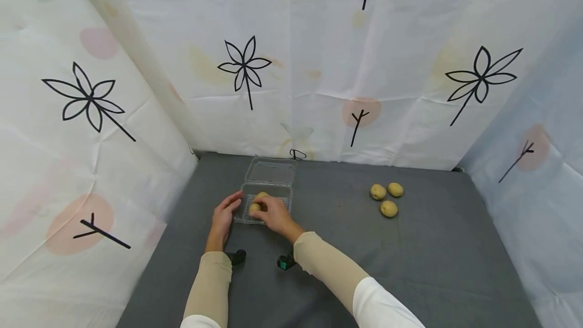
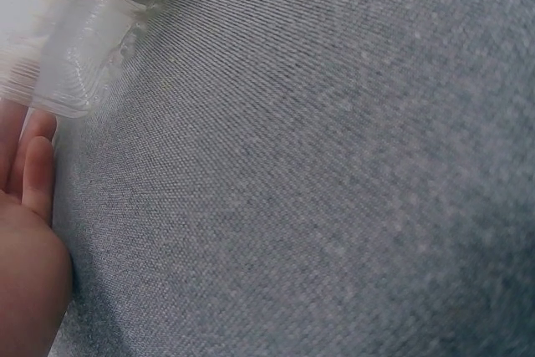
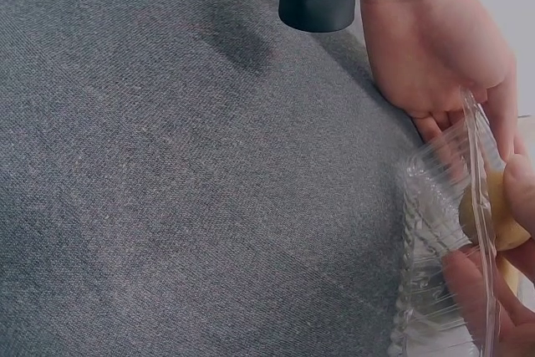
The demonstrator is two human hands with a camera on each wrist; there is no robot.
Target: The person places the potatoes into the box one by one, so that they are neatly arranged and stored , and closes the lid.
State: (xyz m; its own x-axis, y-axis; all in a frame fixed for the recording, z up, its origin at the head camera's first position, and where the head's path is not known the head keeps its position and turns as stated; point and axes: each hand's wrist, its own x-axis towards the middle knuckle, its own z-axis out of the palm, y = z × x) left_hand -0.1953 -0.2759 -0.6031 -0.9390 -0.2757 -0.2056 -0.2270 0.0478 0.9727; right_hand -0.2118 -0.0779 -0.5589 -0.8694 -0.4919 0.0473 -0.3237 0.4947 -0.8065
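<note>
A clear plastic clamshell container (image 1: 246, 187) lies at the left of the table with its lid (image 1: 272, 172) tipped back. My left hand (image 1: 223, 214) rests against the container's left side, its fingers along the outside of the wall in the left wrist view. Inside the container, my right hand (image 1: 275, 214) holds a yellowish potato (image 1: 254, 208) between thumb and fingers. Just behind it shows a second potato (image 1: 262, 195), partly covered by the right hand. In the right wrist view, the held potato (image 3: 504, 215) is seen behind the clear rim.
Three loose potatoes sit together on the grey tabletop (image 1: 428, 247) to the right: one at left (image 1: 377, 192), one at back (image 1: 395, 189), one in front (image 1: 389, 209). Patterned white curtains (image 1: 319, 75) stand behind and at both sides. Dark wrist devices (image 1: 286, 261) hang under the forearms.
</note>
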